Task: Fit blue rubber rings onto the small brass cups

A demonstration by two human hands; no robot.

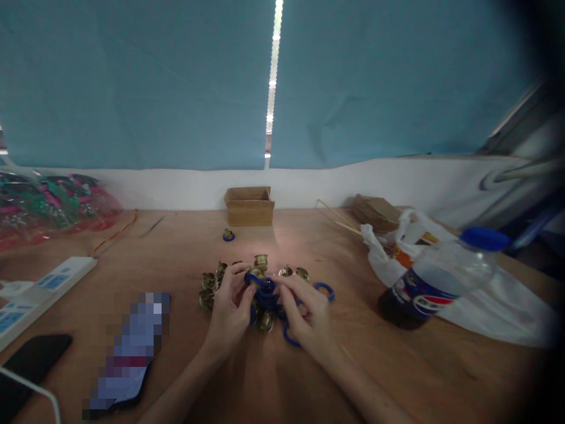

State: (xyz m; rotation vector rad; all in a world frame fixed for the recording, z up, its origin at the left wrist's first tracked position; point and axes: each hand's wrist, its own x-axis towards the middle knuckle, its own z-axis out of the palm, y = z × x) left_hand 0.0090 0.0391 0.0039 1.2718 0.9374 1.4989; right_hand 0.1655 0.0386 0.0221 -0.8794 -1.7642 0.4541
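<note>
In the head view, my left hand point(230, 313) is closed, its thumb and fingers pinching a brass-coloured metal piece point(258, 272) with a blue ring around its edge. My right hand point(311, 312) comes in from the other side, fingers bent in a pinch at the blue ring point(267, 288); its fingertips partly cover the contact. Several brass-coloured pieces point(206, 298) lie around and beneath both hands. Loose blue rings are heaped under the fingers, and one blue ring point(325, 285) lies right of my right hand. Farther back, a brass piece with a blue rim point(228, 235) stands alone.
A small open cardboard box point(249, 213) stands by the wall. To the right are a cola bottle point(424, 294) and a white plastic bag point(485, 321). On the left lie a blurred-out phone point(130, 353), a power strip point(53, 294), a black device point(33, 365) and plastic-wrapped items point(57, 203).
</note>
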